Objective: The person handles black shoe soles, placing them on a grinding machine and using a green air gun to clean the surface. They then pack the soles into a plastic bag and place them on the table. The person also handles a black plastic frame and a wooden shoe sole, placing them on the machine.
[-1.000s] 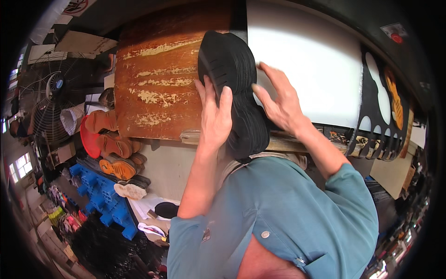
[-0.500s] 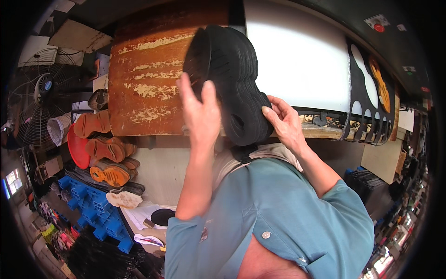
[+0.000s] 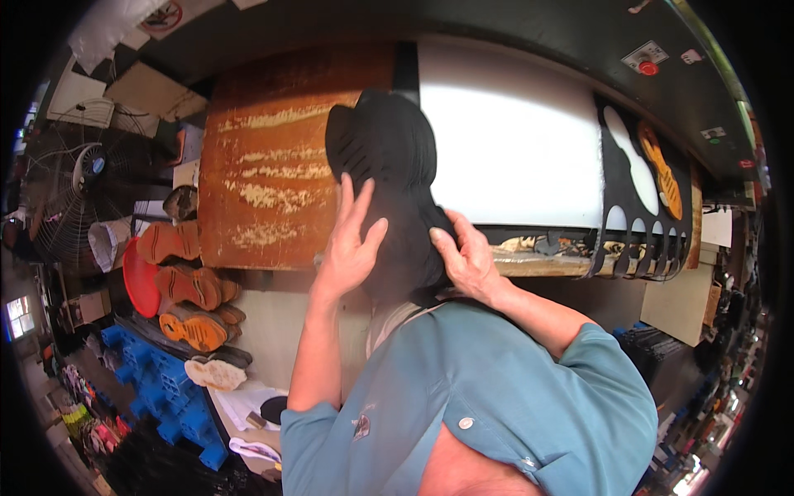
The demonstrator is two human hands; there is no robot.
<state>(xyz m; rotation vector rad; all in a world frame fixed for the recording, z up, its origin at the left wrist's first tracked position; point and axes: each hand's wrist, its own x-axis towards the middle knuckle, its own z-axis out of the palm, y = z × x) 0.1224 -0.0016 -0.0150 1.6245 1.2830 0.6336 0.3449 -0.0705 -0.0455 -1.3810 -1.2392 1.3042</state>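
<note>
Black rubber sole stack (image 3: 389, 174) now sits lower and more centred than a second ago. Left hand (image 3: 347, 244) has opened, fingers spread, palm flat against its side. Right hand (image 3: 467, 263) cups the lower edge, supporting it. Rusty panel (image 3: 285, 165) behind.

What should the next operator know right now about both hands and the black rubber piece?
Left hand: open, fingers spread, palm against the left side of the black rubber piece.
Right hand: cupped on the piece's lower right edge.
The piece stands upright between the hands, in front of the rusty brown panel and the white board.
Orange shoe soles are stacked at the left, a black cut-out sheet hangs at the right.
Done: the piece is off any surface, steadied by both hands.
Left: it is not yet set down anywhere.
</note>
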